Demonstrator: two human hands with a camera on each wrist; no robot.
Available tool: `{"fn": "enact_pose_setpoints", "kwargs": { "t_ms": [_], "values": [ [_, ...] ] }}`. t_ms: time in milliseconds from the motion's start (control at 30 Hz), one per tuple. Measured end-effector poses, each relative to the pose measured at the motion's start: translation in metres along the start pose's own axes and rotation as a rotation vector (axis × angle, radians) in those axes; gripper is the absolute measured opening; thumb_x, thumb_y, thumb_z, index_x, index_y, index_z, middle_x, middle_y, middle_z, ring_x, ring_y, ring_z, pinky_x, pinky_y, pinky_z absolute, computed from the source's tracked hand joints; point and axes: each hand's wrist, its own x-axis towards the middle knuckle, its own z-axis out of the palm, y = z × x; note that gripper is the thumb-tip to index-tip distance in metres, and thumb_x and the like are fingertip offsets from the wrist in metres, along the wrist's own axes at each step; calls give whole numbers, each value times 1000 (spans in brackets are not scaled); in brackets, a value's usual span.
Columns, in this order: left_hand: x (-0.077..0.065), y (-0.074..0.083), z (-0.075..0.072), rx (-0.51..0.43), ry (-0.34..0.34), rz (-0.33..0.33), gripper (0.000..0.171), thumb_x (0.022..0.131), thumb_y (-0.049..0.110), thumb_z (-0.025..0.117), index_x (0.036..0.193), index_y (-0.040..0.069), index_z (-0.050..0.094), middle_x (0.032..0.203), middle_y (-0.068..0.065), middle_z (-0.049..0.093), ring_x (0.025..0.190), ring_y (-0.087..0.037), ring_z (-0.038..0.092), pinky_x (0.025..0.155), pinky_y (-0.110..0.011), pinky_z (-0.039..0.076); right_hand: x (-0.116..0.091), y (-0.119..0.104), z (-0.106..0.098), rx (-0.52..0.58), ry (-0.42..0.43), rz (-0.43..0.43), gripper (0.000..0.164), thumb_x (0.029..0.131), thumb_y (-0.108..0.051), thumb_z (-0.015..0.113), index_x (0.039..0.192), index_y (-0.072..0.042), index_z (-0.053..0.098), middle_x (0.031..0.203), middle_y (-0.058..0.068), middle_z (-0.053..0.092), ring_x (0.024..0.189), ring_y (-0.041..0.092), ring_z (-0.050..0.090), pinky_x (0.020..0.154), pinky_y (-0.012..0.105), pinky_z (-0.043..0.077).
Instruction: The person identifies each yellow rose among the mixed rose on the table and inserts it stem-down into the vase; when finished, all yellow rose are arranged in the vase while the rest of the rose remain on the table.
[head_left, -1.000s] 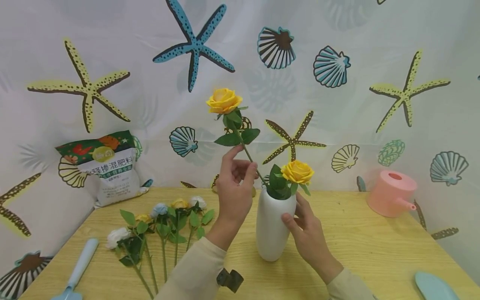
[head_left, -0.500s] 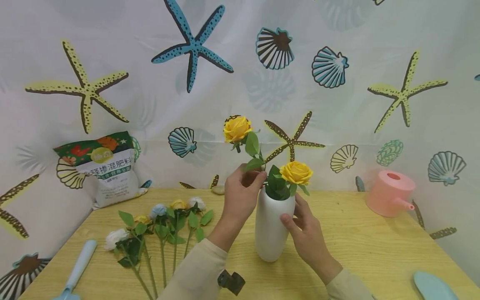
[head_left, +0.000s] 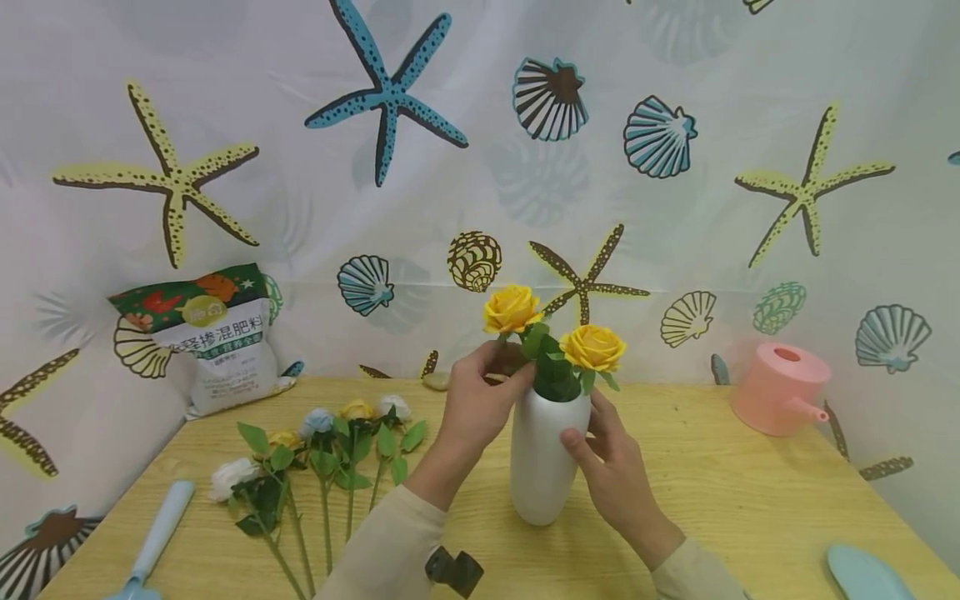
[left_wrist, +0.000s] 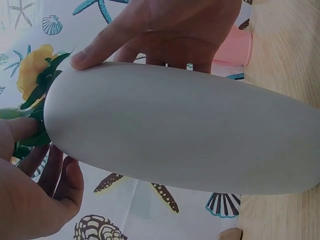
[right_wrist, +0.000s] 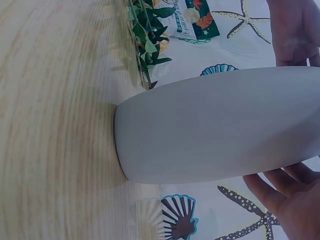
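A tall white vase stands upright on the wooden table; its base meets the tabletop in the right wrist view. My right hand grips its right side near the top, thumb in front and the other fingers behind. At the left of the mouth my left hand pinches a yellow rose by its stem, low under the bloom. Most of that stem is hidden by the hand and the vase. Another yellow rose sits in the vase, leaning right, its dark green leaves filling the opening.
Several white, blue and yellow roses lie left on the table. Farther left is a light blue trowel. A fertilizer bag leans at the back left. A pink watering can stands back right, a pale blue object front right.
My left hand has brought the yellow rose down and to the right, its stem sinking into the vase. The bloom is now just above the rim. My right hand stays on the vase.
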Motion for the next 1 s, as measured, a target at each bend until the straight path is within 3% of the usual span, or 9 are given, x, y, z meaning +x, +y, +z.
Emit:
{"fn": "enact_pose_setpoints", "kwargs": {
  "t_ms": [433, 567, 667, 767, 867, 1000],
  "values": [
    [-1, -1, -4, -9, 6, 34, 17, 92, 11, 73, 108, 5, 72, 98, -13, 71, 92, -18, 64, 82, -32, 55, 0, 1, 1, -3, 8, -18, 58, 102, -16, 59, 155, -16, 34, 143, 24, 56, 125, 41, 61, 95, 56, 55],
    [-5, -3, -12, 3, -6, 49, 22, 90, 14, 76, 111, 9, 72, 100, -9, 72, 94, -18, 65, 84, -34, 55, 0, 1, 1, -16, 10, -8, 59, 103, -16, 59, 156, -18, 33, 143, 22, 58, 123, 38, 63, 94, 44, 58],
    [-10, -9, -23, 17, 6, 63, 24, 88, 14, 79, 111, 9, 72, 101, -8, 74, 94, -18, 67, 83, -33, 55, -1, 2, 1, -18, 9, 1, 59, 103, -16, 59, 156, -18, 33, 143, 21, 58, 123, 38, 63, 94, 44, 58],
    [-16, -20, -39, 23, 31, 56, 24, 87, 10, 79, 110, 8, 72, 99, -9, 75, 93, -17, 68, 79, -27, 55, -1, 2, 1, -14, 3, 13, 60, 103, -16, 59, 156, -18, 33, 145, 22, 56, 126, 39, 61, 96, 51, 56],
    [-22, -31, -60, 44, 58, 8, 25, 87, 9, 79, 111, 8, 72, 99, -9, 74, 91, -13, 68, 74, -21, 54, -1, 2, 1, -5, -2, 21, 60, 103, -15, 59, 156, -17, 32, 146, 23, 54, 127, 41, 59, 97, 55, 54],
    [-31, -42, -90, 85, 81, -106, 24, 91, 13, 76, 115, 11, 71, 101, -6, 72, 87, -10, 66, 72, -22, 54, -1, 1, 2, 7, -5, 21, 59, 103, -15, 59, 156, -17, 33, 147, 23, 53, 128, 42, 58, 98, 57, 53]
  ]
}}
